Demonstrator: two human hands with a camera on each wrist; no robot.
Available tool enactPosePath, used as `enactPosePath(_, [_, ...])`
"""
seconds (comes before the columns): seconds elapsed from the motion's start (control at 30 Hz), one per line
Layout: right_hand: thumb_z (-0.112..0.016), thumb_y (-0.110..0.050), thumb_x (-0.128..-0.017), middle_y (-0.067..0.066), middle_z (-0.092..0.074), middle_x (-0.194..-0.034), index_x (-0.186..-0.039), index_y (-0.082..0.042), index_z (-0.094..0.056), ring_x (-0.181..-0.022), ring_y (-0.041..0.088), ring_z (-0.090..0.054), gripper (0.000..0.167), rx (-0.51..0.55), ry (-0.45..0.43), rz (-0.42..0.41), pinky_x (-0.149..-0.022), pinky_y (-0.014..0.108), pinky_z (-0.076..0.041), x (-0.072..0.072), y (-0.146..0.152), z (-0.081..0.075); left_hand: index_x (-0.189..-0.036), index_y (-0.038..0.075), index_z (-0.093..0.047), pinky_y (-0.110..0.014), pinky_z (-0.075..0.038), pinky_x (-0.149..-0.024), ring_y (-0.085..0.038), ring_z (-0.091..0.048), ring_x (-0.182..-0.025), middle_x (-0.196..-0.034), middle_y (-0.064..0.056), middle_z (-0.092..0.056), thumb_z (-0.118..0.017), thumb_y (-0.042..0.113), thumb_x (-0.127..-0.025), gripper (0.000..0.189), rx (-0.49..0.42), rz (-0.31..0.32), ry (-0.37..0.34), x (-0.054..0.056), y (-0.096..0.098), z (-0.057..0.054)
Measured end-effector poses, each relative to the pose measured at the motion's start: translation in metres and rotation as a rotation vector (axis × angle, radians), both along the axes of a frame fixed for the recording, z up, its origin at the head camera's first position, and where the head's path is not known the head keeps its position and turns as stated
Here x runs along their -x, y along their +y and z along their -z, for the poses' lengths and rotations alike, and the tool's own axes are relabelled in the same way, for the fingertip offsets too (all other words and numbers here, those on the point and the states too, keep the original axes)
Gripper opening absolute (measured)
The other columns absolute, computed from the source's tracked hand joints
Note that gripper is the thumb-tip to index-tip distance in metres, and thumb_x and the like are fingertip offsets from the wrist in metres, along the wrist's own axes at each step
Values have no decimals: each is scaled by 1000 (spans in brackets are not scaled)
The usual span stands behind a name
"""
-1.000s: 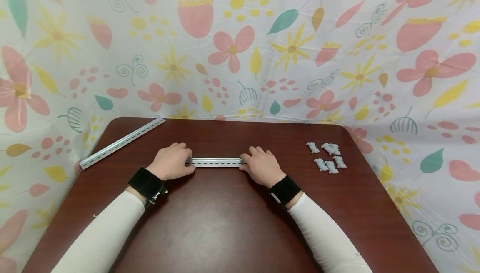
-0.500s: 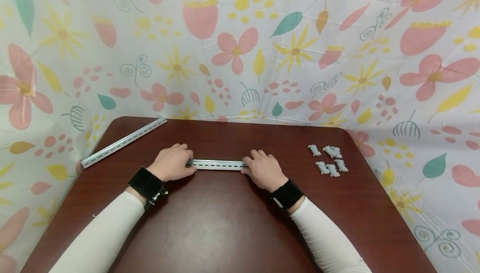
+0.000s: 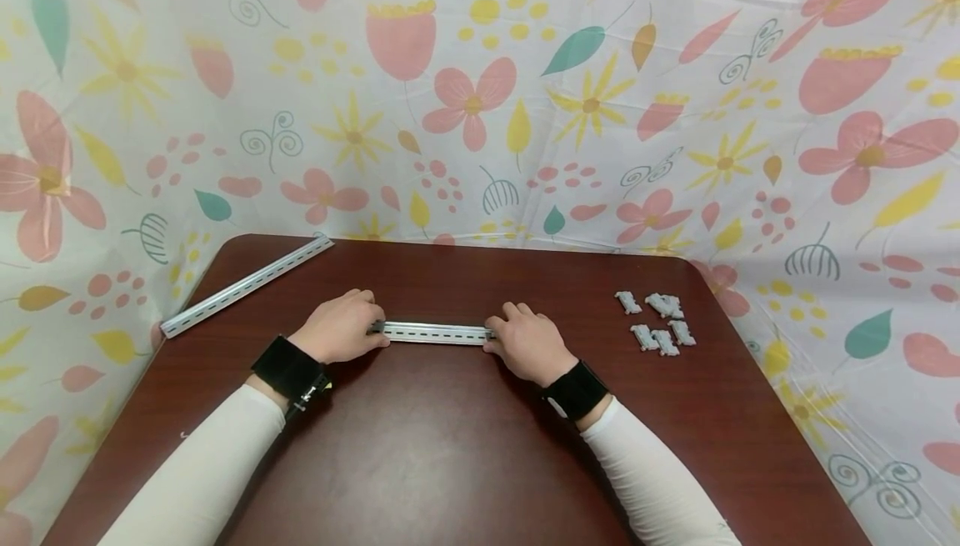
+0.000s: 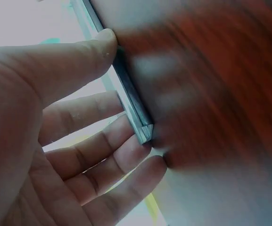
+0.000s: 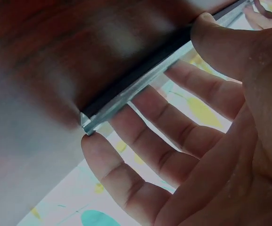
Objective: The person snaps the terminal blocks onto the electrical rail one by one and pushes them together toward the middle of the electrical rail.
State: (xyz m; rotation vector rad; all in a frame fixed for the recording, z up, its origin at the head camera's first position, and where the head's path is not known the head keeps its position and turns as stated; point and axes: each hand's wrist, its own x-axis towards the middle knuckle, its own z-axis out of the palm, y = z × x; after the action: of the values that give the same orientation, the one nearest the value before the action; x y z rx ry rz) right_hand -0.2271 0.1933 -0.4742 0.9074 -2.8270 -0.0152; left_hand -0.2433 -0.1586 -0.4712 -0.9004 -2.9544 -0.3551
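A slotted metal DIN rail (image 3: 437,333) lies crosswise in the middle of the dark table. My left hand (image 3: 341,328) pinches its left end, with the thumb on the near edge and the fingers along the far edge. At the other end, my right hand (image 3: 528,344) holds the rail the same way. In the left wrist view the rail's cut end (image 4: 146,134) shows beside the fingertips. The right wrist view shows the rail's side (image 5: 140,84) between the thumb and the spread fingers. Each palm hides its end of the rail from the head view.
A second, longer slotted rail (image 3: 247,286) lies slanted at the table's back left edge. Several small grey plastic pieces (image 3: 665,305) sit in a loose cluster at the back right. A flower-print curtain (image 3: 472,154) hangs behind and beside the table (image 3: 442,446).
The head view has shifted slightly. Both hands stay on the rail's ends, and the rail has hardly moved on the table.
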Motion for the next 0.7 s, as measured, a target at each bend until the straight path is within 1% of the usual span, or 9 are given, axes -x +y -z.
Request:
enactPosePath(0.17, [-83, -36, -102, 10, -66, -104, -126, -13, -80, -96, 31, -65, 34, 8, -26, -1, -72, 46, -61, -1, 1, -2, -97, 14, -82, -37, -50, -70, -17, -52, -84, -89, 2, -56, -91, 32, -95, 20, -10, 27, 2, 1, -2, 2])
enactPosePath(0.47, [-85, -34, -101, 10, -66, -104, -127, -11, -80, -95, 30, -64, 35, 39, -29, -19, -76, 45, -60, 1, 4, -2, -98, 14, -82, -37, -51, -70, -17, -52, -83, -90, 2, -56, -91, 31, -95, 20, -8, 34, 9, 2, -2, 3])
enactPosePath(0.7, [-86, -34, -101, 10, -65, -103, -126, -11, -80, -92, 28, -62, 34, 49, -27, -32, -75, 44, -59, 3, 6, 0, -96, 15, -80, -36, -49, -69, -16, -51, -82, -89, 3, -55, -90, 31, -95, 19, -8, 42, 12, 2, -2, 2])
